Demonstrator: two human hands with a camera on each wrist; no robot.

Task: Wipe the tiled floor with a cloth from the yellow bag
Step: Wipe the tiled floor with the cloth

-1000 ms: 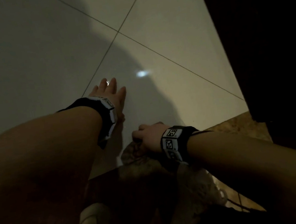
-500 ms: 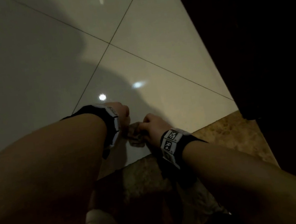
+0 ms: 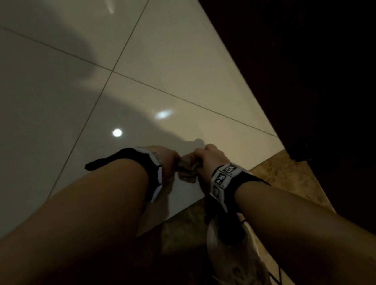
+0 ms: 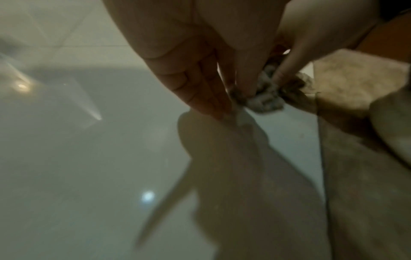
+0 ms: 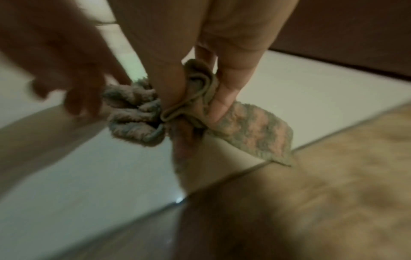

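Dim light, person crouched low over the tiled floor (image 3: 32, 95). Cloth (image 3: 188, 169) is already out and in hand, bunched between both hands just above the pale tile, near the seam where the tile meets a brown speckled strip of flooring (image 3: 280, 178). Right hand (image 3: 209, 157) has the cloth's hemmed edge pinched between thumb and forefinger, plain in the right wrist view, one flap hanging down toward the seam. Left hand (image 3: 169, 160) grips the other end of the bundle; the left wrist view shows its fingertips closed on the fluffy wad, though the picture is blurred. The yellow bag I cannot identify with any certainty; a pale crumpled shape (image 3: 237, 269) lies low under the right forearm, too dark to name. Judgement on progress: fetching the cloth looks done; wiping proper does not appear started, since the cloth is bunched and held up rather than laid flat on the tile. No wet streak or wiped patch can be made out on the glossy surface, only light reflections. Left to do: spread or fold the cloth, press it down, and work across the tiles.
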